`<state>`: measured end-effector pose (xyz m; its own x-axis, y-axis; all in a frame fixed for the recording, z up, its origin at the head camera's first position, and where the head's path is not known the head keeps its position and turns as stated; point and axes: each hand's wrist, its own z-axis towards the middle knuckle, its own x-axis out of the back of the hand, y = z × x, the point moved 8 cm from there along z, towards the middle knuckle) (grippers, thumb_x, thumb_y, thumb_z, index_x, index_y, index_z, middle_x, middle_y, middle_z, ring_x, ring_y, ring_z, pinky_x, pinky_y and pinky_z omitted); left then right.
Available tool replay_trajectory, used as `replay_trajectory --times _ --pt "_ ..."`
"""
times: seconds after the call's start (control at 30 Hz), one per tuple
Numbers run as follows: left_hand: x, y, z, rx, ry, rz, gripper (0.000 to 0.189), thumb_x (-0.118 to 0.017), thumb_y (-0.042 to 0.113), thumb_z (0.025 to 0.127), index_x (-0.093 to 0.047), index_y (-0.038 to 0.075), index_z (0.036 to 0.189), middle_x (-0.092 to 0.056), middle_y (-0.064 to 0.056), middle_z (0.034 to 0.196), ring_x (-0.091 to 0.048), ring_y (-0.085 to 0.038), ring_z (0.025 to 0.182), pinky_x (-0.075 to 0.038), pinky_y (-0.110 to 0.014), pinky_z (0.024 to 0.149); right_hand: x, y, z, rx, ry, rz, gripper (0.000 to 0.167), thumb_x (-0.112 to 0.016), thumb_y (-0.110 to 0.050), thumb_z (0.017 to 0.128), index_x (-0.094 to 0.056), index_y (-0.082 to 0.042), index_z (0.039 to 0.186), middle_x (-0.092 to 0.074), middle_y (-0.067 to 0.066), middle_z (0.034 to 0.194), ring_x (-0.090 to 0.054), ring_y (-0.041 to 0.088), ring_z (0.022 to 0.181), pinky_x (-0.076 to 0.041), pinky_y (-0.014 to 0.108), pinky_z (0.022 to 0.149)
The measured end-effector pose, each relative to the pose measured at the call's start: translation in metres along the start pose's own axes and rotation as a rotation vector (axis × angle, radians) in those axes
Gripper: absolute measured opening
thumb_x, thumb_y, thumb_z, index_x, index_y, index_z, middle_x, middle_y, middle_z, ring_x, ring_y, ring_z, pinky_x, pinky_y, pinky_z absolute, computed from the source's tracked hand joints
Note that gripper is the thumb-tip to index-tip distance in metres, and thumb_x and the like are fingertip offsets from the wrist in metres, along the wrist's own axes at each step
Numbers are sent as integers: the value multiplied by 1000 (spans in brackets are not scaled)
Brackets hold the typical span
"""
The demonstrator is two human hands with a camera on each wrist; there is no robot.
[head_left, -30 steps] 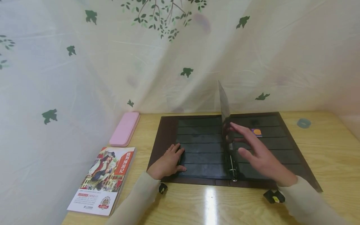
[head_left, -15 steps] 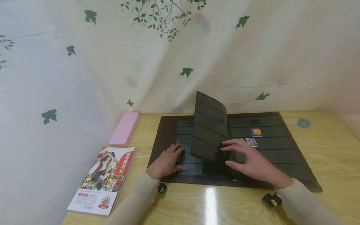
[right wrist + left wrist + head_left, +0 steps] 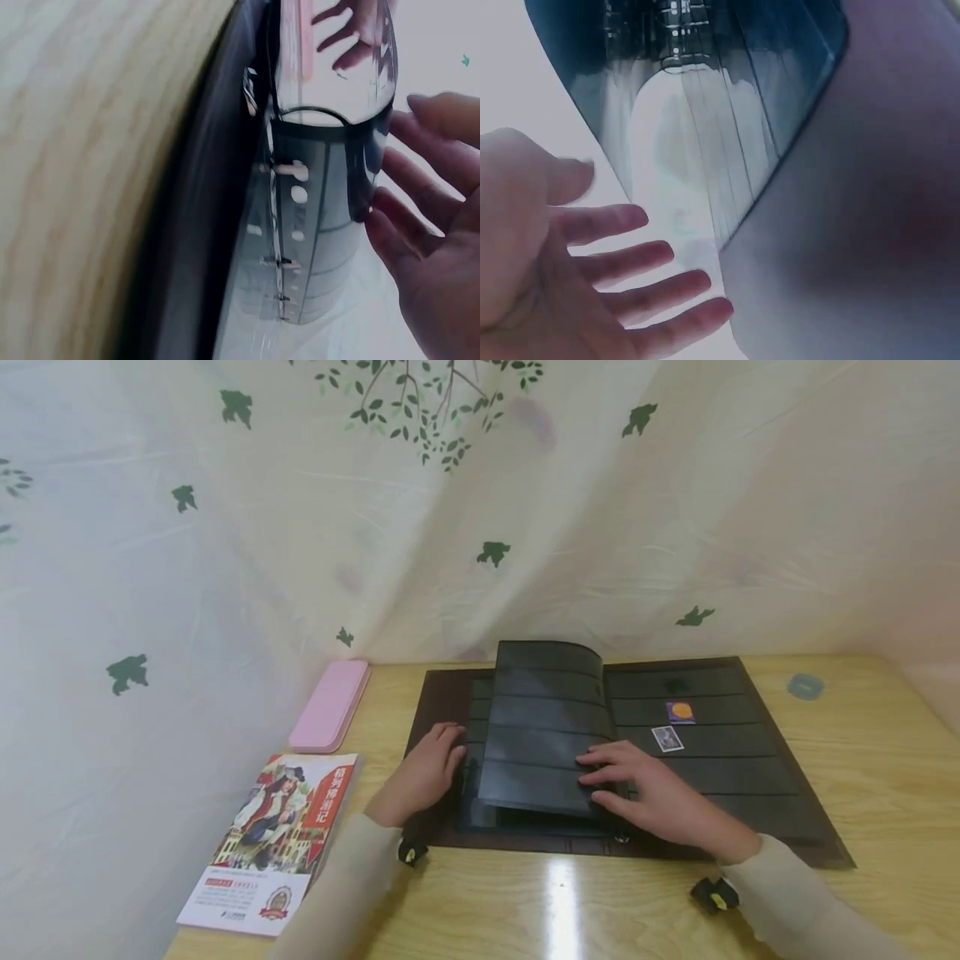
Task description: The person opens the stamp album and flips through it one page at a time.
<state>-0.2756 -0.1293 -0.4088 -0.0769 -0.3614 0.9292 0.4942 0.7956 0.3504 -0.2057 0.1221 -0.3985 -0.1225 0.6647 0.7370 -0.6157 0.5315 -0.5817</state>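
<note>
A ring-bound stamp album (image 3: 442, 693) with brown covers and black strip-pocket pages lies spread on the table. One black page (image 3: 540, 710) arches over its left side, its lower edge still lifted. My right hand (image 3: 656, 789) touches that page near the rings with fairly straight fingers; in the right wrist view its fingertips meet the bowed page (image 3: 360, 172). My left hand (image 3: 422, 774) is at the album's left edge; the left wrist view shows its fingers (image 3: 649, 262) spread and holding nothing. An orange-and-purple stamp (image 3: 681, 712) and a white-bordered stamp (image 3: 667, 739) sit on the right-hand page.
A pink case (image 3: 330, 706) lies left of the album, with a paperback book (image 3: 270, 839) in front of it. A small bluish clear object (image 3: 806, 687) stands at the back right. A patterned cloth (image 3: 420, 527) hangs behind the wooden table (image 3: 495, 902).
The page has swung from upright over to the left, uncovering the white-bordered stamp. My right hand followed it leftward and down. My left hand has shifted left, off the left-hand page.
</note>
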Motion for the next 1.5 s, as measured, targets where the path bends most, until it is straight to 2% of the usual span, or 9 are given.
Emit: replay_trajectory --times 0.07,0.23,0.4,0.53,0.8,0.97,1.13,1.27,1.5 --pt "-3 1 1 43 -47 -10 49 -47 32 100 -45 -3 135 -42 -20 137 -41 -34 127 -31 -47 104 -1 -1 1 6 7 -7 22 -72 -9 85 -73 -14 106 -58 1 126 -45 25 122 -44 45 90" --pt "-24 6 -3 142 -243 16 75 -43 57 94 -28 9 149 -23 -19 151 -25 -41 134 -28 -60 100 -7 1 4 -14 -25 -36 24 -72 -3 83 -74 -12 105 -59 1 124 -47 25 120 -45 44 90" --pt "-36 10 -3 143 -294 78 79 -47 59 91 -20 18 153 -18 -20 153 -23 -44 134 -29 -62 98 -14 4 6 -42 -89 -51 24 -70 -5 85 -73 -11 108 -58 1 126 -44 26 123 -43 46 92" --pt "-45 12 -3 145 -338 109 77 -48 58 91 -18 25 153 -13 -21 154 -17 -45 136 -26 -63 99 -16 4 6 -49 -103 -54 26 -70 -4 85 -72 -12 110 -57 2 128 -43 27 124 -43 47 92" --pt "-56 15 1 154 -377 200 73 -47 58 90 -22 28 152 -9 -23 154 -12 -49 136 -24 -66 98 -8 8 3 -73 -56 -33 33 -71 -4 84 -67 -14 116 -48 5 135 -44 28 122 -45 47 89" --pt "-58 16 3 154 -377 245 74 -48 59 89 -24 27 152 -13 -24 153 -15 -50 135 -28 -66 96 7 33 -1 -216 -4 -23 48 -64 -15 92 -48 -5 136 -39 16 141 -42 37 123 -39 54 93" --pt "-57 17 2 154 -372 241 74 -49 58 89 -24 27 152 -13 -24 153 -16 -49 135 -28 -66 96 8 57 -12 -344 -100 -13 63 -54 -29 98 -29 5 145 -30 27 145 -28 46 130 -27 61 99" --pt "-57 16 3 161 -367 233 74 -50 57 89 -24 27 152 -13 -24 153 -16 -49 135 -28 -66 96 5 58 -14 -331 -145 -4 66 -52 -34 98 -28 5 145 -26 25 148 -19 48 133 -20 64 101" --pt "-59 13 3 175 -373 210 75 -50 56 89 -23 27 152 -12 -23 153 -14 -48 136 -26 -66 98 4 57 -13 -321 -144 -37 65 -53 -35 97 -29 0 147 -25 25 148 -19 50 133 -22 64 100"
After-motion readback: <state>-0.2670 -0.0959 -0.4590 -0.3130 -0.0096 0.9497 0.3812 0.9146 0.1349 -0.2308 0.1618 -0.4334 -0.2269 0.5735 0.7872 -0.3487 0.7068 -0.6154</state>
